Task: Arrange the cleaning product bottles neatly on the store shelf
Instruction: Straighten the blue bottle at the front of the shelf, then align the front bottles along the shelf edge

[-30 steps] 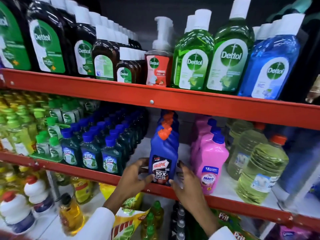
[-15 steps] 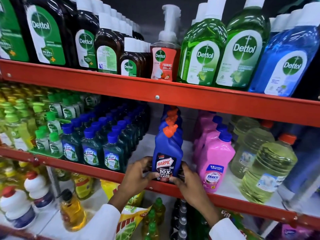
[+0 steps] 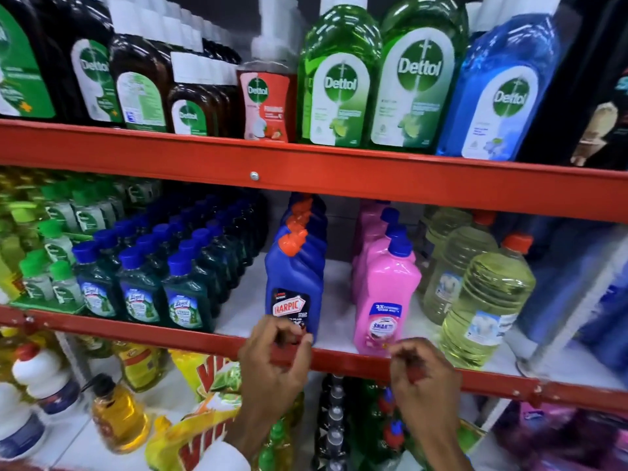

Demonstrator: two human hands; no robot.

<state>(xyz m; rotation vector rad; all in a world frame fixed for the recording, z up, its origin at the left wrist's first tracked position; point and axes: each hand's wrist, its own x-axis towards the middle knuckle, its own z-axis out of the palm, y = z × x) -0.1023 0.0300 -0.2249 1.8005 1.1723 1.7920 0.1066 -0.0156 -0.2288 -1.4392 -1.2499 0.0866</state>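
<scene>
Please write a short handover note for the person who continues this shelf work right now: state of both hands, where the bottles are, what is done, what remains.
Left hand: fingers curled at the base of the front blue Harpic bottle; whether it touches is unclear.
Right hand: empty, curled by the red shelf lip, below the front pink bottle.
Bottles: the Harpic row stands upright in one file on the middle shelf, label forward; the pink row is to its right, yellow-green jugs beyond.
Done: Harpic row looks straight.
Left: probably the pink row next, then the jugs.
</scene>
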